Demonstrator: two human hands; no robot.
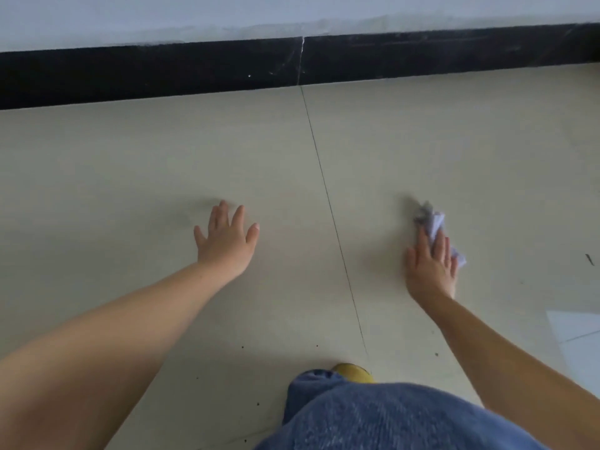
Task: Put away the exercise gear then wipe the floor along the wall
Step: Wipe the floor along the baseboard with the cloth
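My right hand [430,266] lies flat, fingers straight, pressing a crumpled white tissue [433,224] against the beige tile floor [162,164]. The tissue's far tip looks grey and dirty, and another bit of it sticks out past my little finger. My left hand [225,241] rests flat on the floor with fingers spread, holding nothing, left of a dark grout line [328,203]. A black baseboard [146,73] runs along the white wall [194,14] beyond both hands. No exercise gear is in view.
My knee in blue denim [373,417] and a yellow shoe tip [354,373] are at the bottom. Small dark specks dot the floor near my knee. A dark scrap [589,259] lies at the right edge, and a bright light patch [578,332] falls on the floor below it.
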